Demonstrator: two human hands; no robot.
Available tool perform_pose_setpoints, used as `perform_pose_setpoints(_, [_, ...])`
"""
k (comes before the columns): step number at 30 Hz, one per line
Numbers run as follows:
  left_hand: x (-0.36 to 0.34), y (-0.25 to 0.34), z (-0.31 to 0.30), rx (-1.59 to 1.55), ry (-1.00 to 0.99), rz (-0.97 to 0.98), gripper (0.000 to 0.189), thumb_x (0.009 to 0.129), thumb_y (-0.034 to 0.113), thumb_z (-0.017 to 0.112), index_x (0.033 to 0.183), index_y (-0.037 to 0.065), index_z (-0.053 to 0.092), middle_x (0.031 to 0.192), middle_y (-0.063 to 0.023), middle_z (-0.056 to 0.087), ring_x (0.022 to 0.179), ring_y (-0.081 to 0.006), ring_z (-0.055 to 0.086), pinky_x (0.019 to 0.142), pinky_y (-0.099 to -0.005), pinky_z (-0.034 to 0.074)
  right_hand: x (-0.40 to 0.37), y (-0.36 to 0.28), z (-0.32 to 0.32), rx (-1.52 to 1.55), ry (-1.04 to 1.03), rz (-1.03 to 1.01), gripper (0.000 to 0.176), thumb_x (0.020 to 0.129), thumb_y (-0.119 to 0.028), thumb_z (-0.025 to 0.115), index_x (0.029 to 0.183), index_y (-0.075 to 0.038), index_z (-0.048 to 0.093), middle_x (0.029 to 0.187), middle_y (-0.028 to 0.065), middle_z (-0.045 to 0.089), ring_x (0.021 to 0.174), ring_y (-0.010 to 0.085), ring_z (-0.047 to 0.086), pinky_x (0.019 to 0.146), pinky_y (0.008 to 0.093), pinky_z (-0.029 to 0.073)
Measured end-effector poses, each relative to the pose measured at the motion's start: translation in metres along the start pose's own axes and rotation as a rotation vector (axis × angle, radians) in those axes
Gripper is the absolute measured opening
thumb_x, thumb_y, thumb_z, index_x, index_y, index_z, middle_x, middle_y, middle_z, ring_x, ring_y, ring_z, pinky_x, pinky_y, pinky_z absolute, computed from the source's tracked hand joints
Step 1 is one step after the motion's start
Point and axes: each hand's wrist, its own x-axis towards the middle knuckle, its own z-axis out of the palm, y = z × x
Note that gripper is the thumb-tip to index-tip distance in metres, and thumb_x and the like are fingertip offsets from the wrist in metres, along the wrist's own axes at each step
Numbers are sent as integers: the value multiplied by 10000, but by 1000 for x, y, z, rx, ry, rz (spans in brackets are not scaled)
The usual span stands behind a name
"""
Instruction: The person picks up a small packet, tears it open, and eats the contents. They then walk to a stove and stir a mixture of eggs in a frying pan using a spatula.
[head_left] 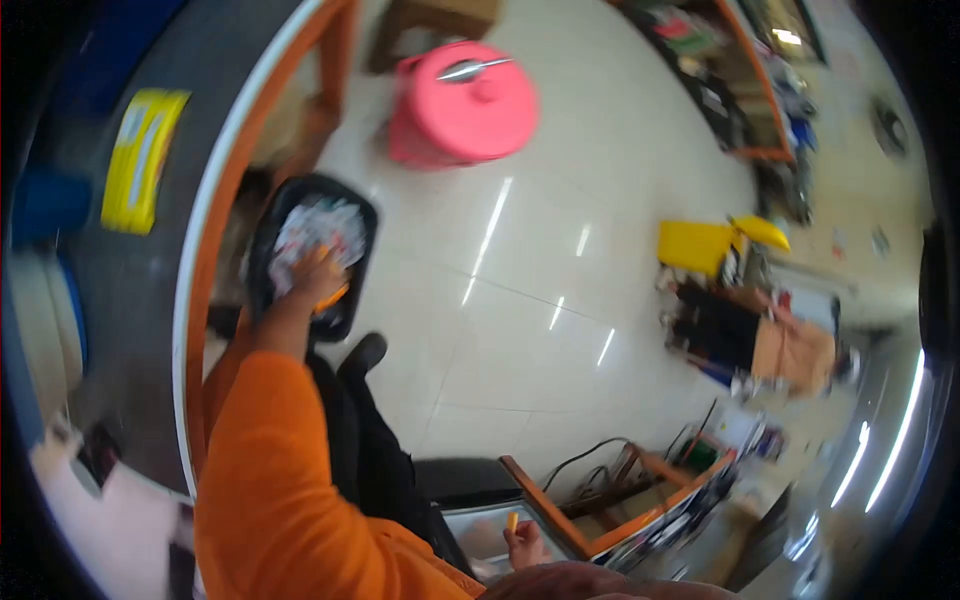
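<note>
My left hand (318,273), in an orange sleeve, reaches down into a black tub (338,322) on the floor. It seems closed around an orange object (332,298) that shows on both sides of the fingers; blur hides its kind. White and reddish scraps (335,225) fill the tub beneath the hand. At the bottom of the view my right hand (527,547) pinches a small yellow-orange piece (513,521), its end sticking up. Just behind that hand lies a pale shallow tray or container (478,528), partly hidden.
A pink lidded bucket (470,110) with a metal utensil on top stands ahead. At left, a dark tabletop (215,60) holds a yellow packet (142,160). Wooden frames (640,520) and cables are at lower right. Another person (770,345) stands far right near a yellow bin (693,247).
</note>
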Motion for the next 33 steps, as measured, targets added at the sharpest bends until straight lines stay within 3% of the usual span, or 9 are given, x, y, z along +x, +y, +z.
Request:
perform_pose_setpoints(3, [-8, -3, -1, 186, 30, 119, 837, 842, 612, 582, 1521, 205, 310, 1570, -224, 232, 1453, -436, 186, 1162, -558, 198, -22, 1, -2, 39, 72, 66, 272, 831, -232, 751, 940, -36, 598, 801, 127, 662, 725, 253, 642, 685, 380, 506])
perform_pose_setpoints(4, [-31, 2, -7, 202, 273, 157, 831, 837, 574, 602, 1515, 184, 322, 1530, -234, 309, 1442, -436, 221, 1167, -565, 186, -20, 2, -1, 77, 102, 78, 280, 828, -240, 754, 944, -36, 601, 801, 125, 662, 728, 254, 641, 686, 379, 507])
perform_pose_setpoints(5, [-46, 7, -22, -25, 50, 8, 809, 838, 508, 620, 1512, 168, 328, 1506, -241, 344, 1449, -426, 213, 1183, -569, 138, -30, 9, 1, 112, 125, 99, 289, 825, -247, 757, 949, -36, 604, 800, 122, 661, 731, 254, 640, 688, 378, 508])
perform_pose_setpoints(10, [-81, 30, -26, 10, 97, -24, 757, 854, 383, 619, 1502, 119, 333, 1559, -180, 272, 1457, -374, 219, 1188, -488, 194, -74, 37, 19, 392, 222, 212, 321, 807, -271, 771, 897, -39, 569, 791, 119, 651, 735, 242, 635, 694, 361, 505])
perform_pose_setpoints(14, [-105, 69, -11, 404, -145, 363, 533, 839, 362, 609, 1282, 67, 588, 1365, -217, 508, 1302, -391, 442, 1112, -488, 333, -92, 52, 68, 665, 388, 214, 325, 800, -278, 775, 880, -43, 565, 776, 114, 642, 729, 218, 626, 694, 354, 505])
perform_pose_setpoints(16, [-121, 107, -5, 817, -244, 699, 482, 819, 329, 663, 1226, 71, 634, 1288, -183, 597, 1220, -384, 533, 1072, -440, 406, -77, 73, 109, 847, 438, 206, 345, 780, -224, 844, 901, -93, 548, 786, 36, 668, 726, 99, 622, 662, 272, 499])
perform_pose_setpoints(19, [-164, 171, -10, 559, -345, 875, 503, 843, 402, 668, 1239, 94, 633, 1220, -171, 640, 1159, -315, 594, 1002, -425, 468, -39, 53, 119, 1013, 485, 227, 307, 778, -259, 784, 893, -46, 594, 786, 86, 655, 723, 182, 634, 682, 324, 518])
perform_pose_setpoints(25, [-235, 368, 18, 274, -416, 978, 480, 853, 392, 668, 1224, 88, 639, 1158, -164, 657, 1099, -287, 614, 963, -399, 482, 55, 21, 14, 1123, 377, -74, 296, 809, -258, 762, 942, -49, 599, 840, 81, 665, 768, 182, 648, 714, 330, 526])
perform_pose_setpoints(33, [-239, 481, 54, 196, -422, 906, 451, 865, 378, 667, 1203, 81, 646, 1076, -154, 681, 1019, -250, 641, 911, -364, 501, 159, 65, -160, 1044, 519, -268, 265, 832, -210, 765, 949, -40, 601, 826, 49, 655, 754, 133, 617, 685, 293, 520])
